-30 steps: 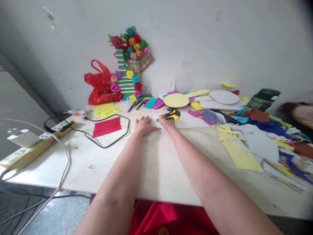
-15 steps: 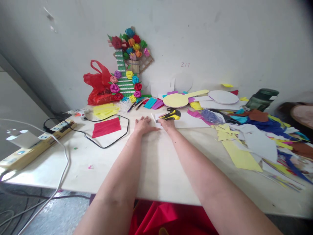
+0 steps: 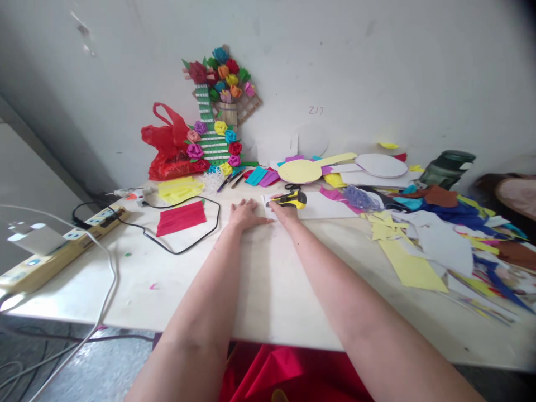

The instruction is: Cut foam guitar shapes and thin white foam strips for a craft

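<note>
A yellow and black utility knife [image 3: 296,199] is gripped in my right hand [image 3: 285,212], its front end pointing left over a white strip of card [image 3: 329,205] on the table. My left hand [image 3: 244,214] lies flat on the table left of the card, fingers spread and thumb stretched toward the card's left end. A thin white sliver [image 3: 263,199] shows by that end. The blade tip is too small to make out. Black scissors [image 3: 292,187] lie just behind the knife, partly hidden.
A yellow paper fan shape [image 3: 300,171] and a white round one [image 3: 381,166] lie behind. Paper scraps [image 3: 444,240] heap up on the right near a dark bottle [image 3: 447,169]. Red crepe paper [image 3: 181,218], a black cable [image 3: 180,253] and a power strip [image 3: 62,245] are left.
The knife's rear end has dipped slightly, and my right hand has shifted a little toward me. My left hand stays in place. The whole view has slid slightly.
</note>
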### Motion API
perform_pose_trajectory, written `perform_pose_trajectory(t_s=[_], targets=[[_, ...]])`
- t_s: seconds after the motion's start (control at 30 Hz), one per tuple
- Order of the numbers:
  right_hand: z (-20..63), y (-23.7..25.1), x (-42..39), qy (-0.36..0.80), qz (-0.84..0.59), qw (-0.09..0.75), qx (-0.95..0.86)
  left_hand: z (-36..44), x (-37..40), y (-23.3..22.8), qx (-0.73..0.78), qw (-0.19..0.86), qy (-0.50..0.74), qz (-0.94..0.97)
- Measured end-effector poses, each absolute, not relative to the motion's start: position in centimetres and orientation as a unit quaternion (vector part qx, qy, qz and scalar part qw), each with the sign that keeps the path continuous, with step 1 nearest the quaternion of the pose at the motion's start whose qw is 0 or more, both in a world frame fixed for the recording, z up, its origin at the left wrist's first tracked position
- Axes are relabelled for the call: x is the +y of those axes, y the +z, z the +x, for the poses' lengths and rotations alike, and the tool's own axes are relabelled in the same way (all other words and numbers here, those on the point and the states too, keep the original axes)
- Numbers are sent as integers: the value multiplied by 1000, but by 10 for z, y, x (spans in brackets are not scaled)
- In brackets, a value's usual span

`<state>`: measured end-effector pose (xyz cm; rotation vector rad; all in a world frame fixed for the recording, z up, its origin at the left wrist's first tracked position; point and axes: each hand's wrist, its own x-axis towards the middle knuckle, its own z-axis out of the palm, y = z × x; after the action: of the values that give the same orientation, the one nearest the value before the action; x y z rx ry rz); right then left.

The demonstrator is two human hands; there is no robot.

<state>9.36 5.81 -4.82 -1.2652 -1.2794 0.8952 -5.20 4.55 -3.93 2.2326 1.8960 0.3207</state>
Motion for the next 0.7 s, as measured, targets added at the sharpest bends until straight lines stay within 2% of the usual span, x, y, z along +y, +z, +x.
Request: perform_pose_trajectory(t_s=[0.7], targets=[[95,-41,52,375,-525,552,-528,-52,44,-37,633,94,110,760]])
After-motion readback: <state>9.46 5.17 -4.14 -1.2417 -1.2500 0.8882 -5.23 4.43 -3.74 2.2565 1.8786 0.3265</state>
